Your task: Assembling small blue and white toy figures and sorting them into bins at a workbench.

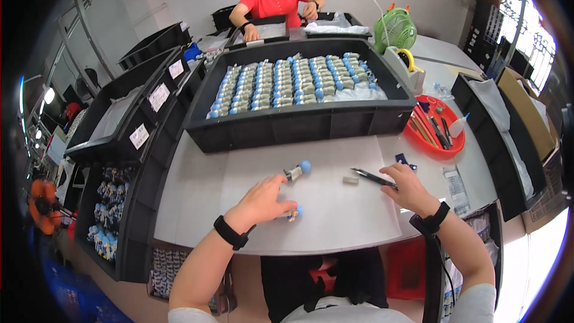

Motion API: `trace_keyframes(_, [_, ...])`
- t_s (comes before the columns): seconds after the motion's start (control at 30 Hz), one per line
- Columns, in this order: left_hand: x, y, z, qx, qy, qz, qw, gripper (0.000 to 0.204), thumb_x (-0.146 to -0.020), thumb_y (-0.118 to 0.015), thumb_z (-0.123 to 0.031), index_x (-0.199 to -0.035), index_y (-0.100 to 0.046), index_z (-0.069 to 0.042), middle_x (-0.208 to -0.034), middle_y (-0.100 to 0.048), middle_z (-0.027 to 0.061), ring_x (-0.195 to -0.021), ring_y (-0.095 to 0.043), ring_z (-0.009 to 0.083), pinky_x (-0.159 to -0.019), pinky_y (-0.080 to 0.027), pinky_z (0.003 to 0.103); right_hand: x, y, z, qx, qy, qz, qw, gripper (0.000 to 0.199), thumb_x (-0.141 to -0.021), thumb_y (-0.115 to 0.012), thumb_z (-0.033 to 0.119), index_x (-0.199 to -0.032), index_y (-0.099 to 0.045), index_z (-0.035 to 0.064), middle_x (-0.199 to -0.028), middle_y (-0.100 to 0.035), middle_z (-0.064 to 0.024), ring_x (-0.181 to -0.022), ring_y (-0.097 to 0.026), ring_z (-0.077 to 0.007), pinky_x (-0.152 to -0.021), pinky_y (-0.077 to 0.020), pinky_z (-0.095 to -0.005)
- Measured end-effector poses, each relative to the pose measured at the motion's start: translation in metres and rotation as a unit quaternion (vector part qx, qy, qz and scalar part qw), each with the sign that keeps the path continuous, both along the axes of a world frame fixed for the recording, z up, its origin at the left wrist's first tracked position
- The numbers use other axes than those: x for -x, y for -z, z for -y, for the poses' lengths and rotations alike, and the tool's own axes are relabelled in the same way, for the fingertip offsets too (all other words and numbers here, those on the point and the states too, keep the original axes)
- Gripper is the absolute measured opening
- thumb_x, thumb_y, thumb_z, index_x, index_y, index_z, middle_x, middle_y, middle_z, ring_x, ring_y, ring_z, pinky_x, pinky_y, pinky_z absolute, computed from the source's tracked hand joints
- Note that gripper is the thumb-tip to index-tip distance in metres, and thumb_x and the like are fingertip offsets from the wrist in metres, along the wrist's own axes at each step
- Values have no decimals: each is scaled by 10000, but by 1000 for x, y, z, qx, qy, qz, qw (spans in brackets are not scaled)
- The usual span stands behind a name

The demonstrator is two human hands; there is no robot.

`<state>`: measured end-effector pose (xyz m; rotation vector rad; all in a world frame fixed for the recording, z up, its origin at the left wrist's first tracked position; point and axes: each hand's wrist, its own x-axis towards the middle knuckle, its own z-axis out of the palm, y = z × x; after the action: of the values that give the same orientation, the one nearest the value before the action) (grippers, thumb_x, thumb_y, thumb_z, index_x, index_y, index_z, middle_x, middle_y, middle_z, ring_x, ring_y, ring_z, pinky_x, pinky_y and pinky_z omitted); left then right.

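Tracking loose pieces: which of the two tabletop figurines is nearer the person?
The near figurine, by the thumb of the left hand; the far figurine lies closer to the big central tray.

A loose figurine (pixel 298 170) has a light-blue head and grey body. The pen (pixel 372 176) is black; the small block (pixel 350 180) is grey. The large tray (pixel 299 128) is black, the tabletop (pixel 200 197) white, the basin (pixel 440 154) red, the fan (pixel 395 29) green.
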<state>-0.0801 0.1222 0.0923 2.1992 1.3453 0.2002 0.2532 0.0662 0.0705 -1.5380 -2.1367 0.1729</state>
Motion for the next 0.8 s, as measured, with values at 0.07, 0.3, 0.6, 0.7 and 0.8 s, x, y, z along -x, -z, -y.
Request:
trace_keyframes(0.07, [3, 4, 4, 3, 13, 42, 999, 557, -726, -676, -289, -1157, -473, -1, -1043, -555, 191, -952, -555, 326, -813, -442, 375, 24, -13, 9, 38, -18, -66, 997, 289, -744, -636, 75, -1020, -574, 17, -886, -579, -149, -859, -553, -297, -748, -451, -360])
trace_keyframes(0.3, [-4, 23, 20, 13, 89, 88, 992, 300, -817, -561, -131, -1100, -557, -31, -1018, -562, 163, -932, -551, 321, -816, -447, 375, 89, -11, 46, 88, -134, -187, 969, 247, -753, -654, 98, -981, -593, 25, -863, -608, -121, -812, -580, -252, -716, -466, -341])
trace_keyframes(0.6, [3, 14, 49, 220, -150, 413, 871, 288, -892, -464, -46, -1171, -529, -13, -1054, -592, 95, -944, -579, 176, -814, -458, 278, 83, -7, 49, 125, -42, -407, 904, 202, -842, -607, 128, -992, -599, -6, -838, -633, -69, -781, -585, -129, -725, -454, -255])
trace_keyframes(0.7, [-5, 16, 67, 260, -208, 559, 760, 300, -916, -441, -53, -1208, -495, -10, -1088, -578, 73, -990, -563, 155, -846, -460, 281, 80, -18, 48, 180, -19, -522, 834, 173, -865, -577, 121, -955, -596, -25, -826, -628, -70, -779, -582, -118, -721, -459, -252])
trace_keyframes(0.8, [-15, 23, 79, 299, -183, 649, 675, 320, -907, -448, -42, -1223, -467, 0, -1120, -559, 95, -1008, -562, 179, -896, -456, 313, 102, -16, 52, 277, -37, -549, 788, 244, -894, -527, 142, -1071, -520, -26, -922, -611, -115, -840, -598, -164, -738, -494, -277])
